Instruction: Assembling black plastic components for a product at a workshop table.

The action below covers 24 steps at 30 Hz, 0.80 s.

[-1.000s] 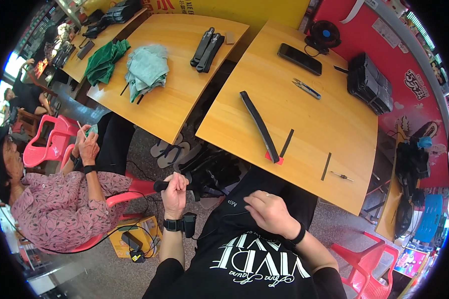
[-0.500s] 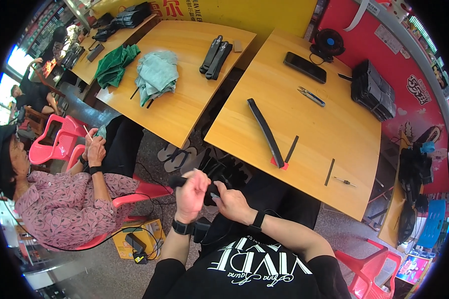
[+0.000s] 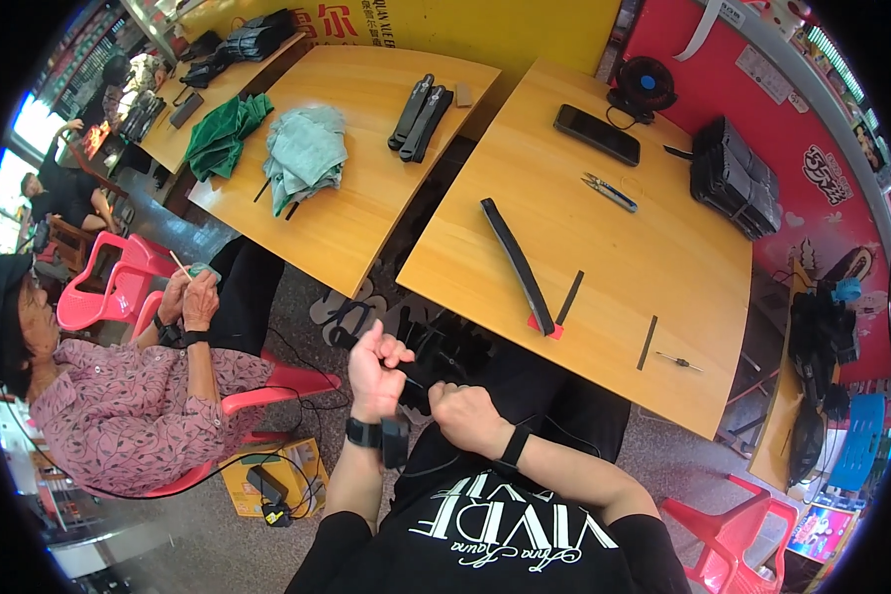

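My left hand point(image 3: 376, 374) is raised over my lap with its palm turned up and fingers curled in; what it holds is hidden. Close to its right, my right hand point(image 3: 467, 418) is closed in a fist, knuckles up. Something dark and thin shows in the small gap between the two hands, too small to name. On the table ahead lie a long black strap point(image 3: 515, 259), its near end on a red patch, and two thin black strips point(image 3: 570, 295). A slim pointed tool point(image 3: 679, 361) and blue-handled thread snips point(image 3: 610, 192) lie on that table too.
A phone point(image 3: 597, 135), a small black fan point(image 3: 646, 87) and a bundle of black straps point(image 3: 735, 178) sit toward the back. The left table point(image 3: 416, 208) bears green cloths and folded black straps. At my left a seated person point(image 3: 139, 416) holds a stick and greenish cloth.
My left hand has turned palm up and risen slightly. My right hand's fingers have curled into a fist. The view has shifted slightly.
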Motion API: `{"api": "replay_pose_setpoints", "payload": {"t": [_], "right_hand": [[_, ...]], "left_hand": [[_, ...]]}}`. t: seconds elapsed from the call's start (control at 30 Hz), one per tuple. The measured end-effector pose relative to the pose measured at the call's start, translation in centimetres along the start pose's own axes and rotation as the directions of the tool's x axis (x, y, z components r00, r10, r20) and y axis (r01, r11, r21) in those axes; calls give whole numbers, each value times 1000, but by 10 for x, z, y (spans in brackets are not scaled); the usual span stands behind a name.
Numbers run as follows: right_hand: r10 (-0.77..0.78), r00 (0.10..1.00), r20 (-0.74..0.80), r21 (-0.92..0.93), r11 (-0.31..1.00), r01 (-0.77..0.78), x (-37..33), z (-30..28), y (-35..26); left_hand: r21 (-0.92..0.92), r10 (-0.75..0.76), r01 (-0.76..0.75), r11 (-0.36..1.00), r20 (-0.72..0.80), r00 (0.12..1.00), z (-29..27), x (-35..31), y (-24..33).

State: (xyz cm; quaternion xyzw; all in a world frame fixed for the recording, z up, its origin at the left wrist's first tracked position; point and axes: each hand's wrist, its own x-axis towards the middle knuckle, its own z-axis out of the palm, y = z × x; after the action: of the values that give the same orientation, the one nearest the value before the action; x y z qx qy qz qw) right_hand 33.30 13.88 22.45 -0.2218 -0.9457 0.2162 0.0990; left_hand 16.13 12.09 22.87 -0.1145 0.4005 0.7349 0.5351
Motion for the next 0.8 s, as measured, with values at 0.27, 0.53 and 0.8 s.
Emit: {"api": "replay_pose_setpoints", "payload": {"t": [0.27, 0.53, 0.8], "right_hand": [[109, 987, 119, 7, 994, -111, 11, 3, -2], [-166, 954, 250, 49, 986, 158, -21, 4, -1], [-100, 980, 169, 100, 991, 84, -19, 10, 11]], "left_hand": [[112, 47, -44, 993, -20, 999, 3, 2, -5], [344, 212, -45, 938, -466, 859, -107, 127, 3], [902, -78, 326, 284, -317, 945, -105, 83, 36]]}}
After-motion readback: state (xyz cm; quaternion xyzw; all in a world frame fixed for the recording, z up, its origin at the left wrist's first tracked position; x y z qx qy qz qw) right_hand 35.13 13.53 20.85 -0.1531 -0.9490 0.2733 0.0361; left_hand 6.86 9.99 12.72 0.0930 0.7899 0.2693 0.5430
